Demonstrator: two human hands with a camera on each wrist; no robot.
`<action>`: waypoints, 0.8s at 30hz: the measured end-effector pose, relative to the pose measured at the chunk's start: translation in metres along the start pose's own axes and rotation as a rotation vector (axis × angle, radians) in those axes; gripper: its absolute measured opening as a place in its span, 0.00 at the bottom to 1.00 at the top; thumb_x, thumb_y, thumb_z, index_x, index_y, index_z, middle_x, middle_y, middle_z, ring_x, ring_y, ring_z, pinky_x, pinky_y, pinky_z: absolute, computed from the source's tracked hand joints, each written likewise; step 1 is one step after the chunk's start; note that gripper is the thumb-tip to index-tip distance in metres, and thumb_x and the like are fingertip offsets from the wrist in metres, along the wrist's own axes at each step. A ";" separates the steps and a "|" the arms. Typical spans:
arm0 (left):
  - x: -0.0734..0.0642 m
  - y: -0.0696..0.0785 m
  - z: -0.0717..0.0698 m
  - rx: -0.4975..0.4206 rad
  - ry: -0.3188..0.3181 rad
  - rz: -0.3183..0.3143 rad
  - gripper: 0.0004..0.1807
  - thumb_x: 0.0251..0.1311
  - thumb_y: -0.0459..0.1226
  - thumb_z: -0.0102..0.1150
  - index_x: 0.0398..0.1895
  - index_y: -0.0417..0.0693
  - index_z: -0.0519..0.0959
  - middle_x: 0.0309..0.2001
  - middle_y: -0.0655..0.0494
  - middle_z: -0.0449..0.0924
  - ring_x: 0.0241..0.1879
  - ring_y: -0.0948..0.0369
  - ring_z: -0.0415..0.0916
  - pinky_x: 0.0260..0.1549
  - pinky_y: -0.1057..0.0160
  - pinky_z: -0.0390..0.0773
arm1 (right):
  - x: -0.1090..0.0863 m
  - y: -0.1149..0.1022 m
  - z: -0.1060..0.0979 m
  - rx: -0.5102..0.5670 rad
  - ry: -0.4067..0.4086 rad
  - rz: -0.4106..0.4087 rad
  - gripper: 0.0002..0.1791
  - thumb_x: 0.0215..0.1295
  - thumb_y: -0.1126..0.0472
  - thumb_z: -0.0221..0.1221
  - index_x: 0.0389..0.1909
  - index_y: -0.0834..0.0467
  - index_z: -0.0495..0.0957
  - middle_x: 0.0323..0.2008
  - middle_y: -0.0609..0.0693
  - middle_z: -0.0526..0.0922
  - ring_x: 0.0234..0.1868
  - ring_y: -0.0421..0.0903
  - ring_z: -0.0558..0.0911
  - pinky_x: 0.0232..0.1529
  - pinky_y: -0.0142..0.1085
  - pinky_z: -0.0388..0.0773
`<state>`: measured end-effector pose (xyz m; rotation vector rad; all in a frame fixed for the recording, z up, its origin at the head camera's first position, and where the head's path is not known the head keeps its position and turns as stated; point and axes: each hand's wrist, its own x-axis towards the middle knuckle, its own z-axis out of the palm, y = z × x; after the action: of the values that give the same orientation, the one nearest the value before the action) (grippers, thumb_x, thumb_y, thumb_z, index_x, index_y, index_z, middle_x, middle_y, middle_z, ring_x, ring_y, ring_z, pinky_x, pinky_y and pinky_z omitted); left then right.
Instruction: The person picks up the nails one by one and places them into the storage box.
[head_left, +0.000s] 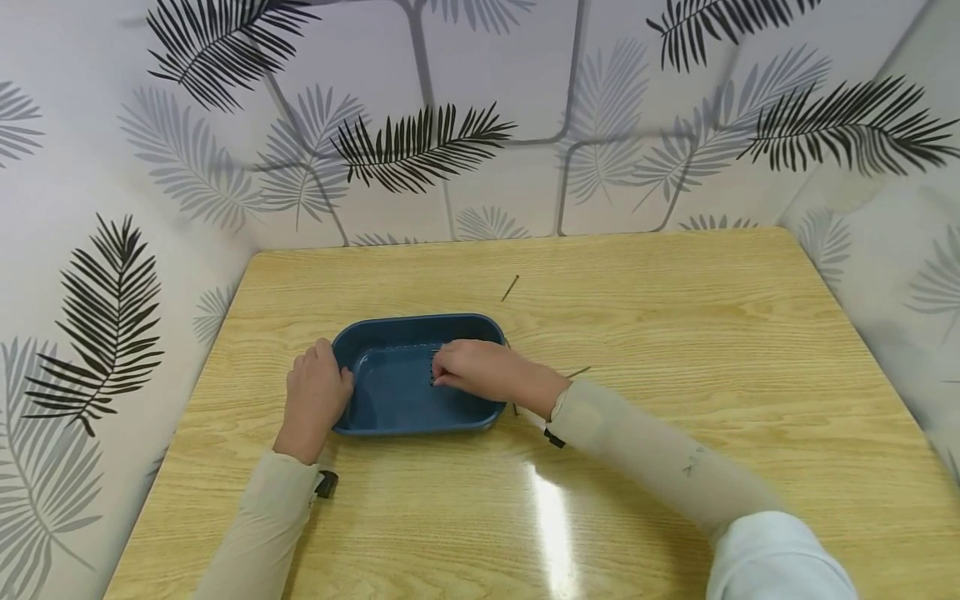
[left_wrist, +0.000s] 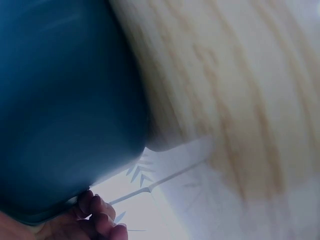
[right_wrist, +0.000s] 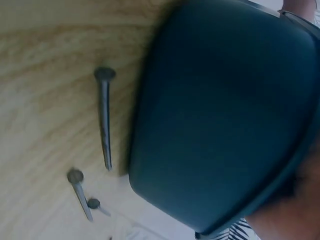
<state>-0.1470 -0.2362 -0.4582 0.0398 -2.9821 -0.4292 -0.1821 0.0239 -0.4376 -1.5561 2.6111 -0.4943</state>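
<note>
A blue oval-cornered plastic basin stands on the wooden table. At its left end my left hand grips the rim, thumb inside and fingers outside; the left wrist view shows those curled fingers at the edge. My right hand reaches over the basin's right end with fingers curled and pointing down inside. Small dark ends, apparently of nails, show along its fingertips; the fingers hide the rest. Beyond the basin's right end lie loose nails, among them a large one and a shorter one.
One nail lies behind the basin, another beside my right wrist. A thin dark piece is near the table's right edge. Leaf-patterned covering rises behind and at both sides of the table.
</note>
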 end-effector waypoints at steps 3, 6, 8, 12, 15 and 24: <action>0.000 0.001 0.000 0.001 0.006 0.005 0.12 0.58 0.34 0.53 0.35 0.32 0.65 0.29 0.40 0.67 0.31 0.44 0.67 0.28 0.49 0.65 | 0.004 0.001 0.006 0.000 -0.036 0.014 0.06 0.66 0.55 0.54 0.36 0.52 0.78 0.35 0.42 0.79 0.35 0.35 0.75 0.37 0.27 0.70; 0.000 0.001 -0.001 0.001 0.003 0.001 0.12 0.59 0.34 0.53 0.35 0.32 0.65 0.30 0.39 0.67 0.31 0.44 0.67 0.28 0.49 0.65 | 0.006 0.001 0.010 -0.014 -0.056 0.032 0.06 0.66 0.55 0.54 0.35 0.52 0.78 0.34 0.42 0.79 0.34 0.35 0.75 0.37 0.27 0.70; 0.000 0.001 0.000 0.002 0.002 -0.002 0.13 0.59 0.34 0.53 0.36 0.31 0.65 0.30 0.39 0.67 0.32 0.44 0.67 0.29 0.49 0.65 | 0.006 0.000 0.011 -0.028 -0.060 0.046 0.06 0.66 0.55 0.54 0.35 0.51 0.78 0.34 0.42 0.79 0.34 0.35 0.75 0.37 0.27 0.71; 0.000 0.000 0.000 0.002 0.005 -0.003 0.13 0.59 0.34 0.52 0.36 0.31 0.65 0.30 0.39 0.68 0.32 0.44 0.67 0.28 0.48 0.65 | 0.008 -0.002 0.012 -0.055 -0.071 0.077 0.07 0.66 0.54 0.55 0.35 0.51 0.79 0.33 0.42 0.79 0.33 0.35 0.75 0.36 0.28 0.71; 0.000 -0.001 0.000 0.008 0.019 0.009 0.12 0.58 0.34 0.53 0.35 0.31 0.65 0.29 0.39 0.67 0.31 0.44 0.67 0.27 0.49 0.65 | 0.010 -0.003 0.013 -0.079 -0.081 0.096 0.07 0.65 0.54 0.55 0.34 0.51 0.79 0.33 0.42 0.79 0.32 0.35 0.75 0.35 0.28 0.71; 0.000 -0.002 0.003 0.018 0.042 0.018 0.11 0.57 0.34 0.53 0.32 0.33 0.64 0.28 0.40 0.67 0.29 0.44 0.68 0.25 0.49 0.65 | 0.015 -0.003 0.018 -0.135 -0.102 0.123 0.07 0.65 0.54 0.56 0.32 0.51 0.79 0.30 0.42 0.78 0.27 0.35 0.72 0.31 0.27 0.69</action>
<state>-0.1475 -0.2373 -0.4611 0.0239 -2.9423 -0.3946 -0.1827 0.0054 -0.4524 -1.4032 2.6900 -0.2279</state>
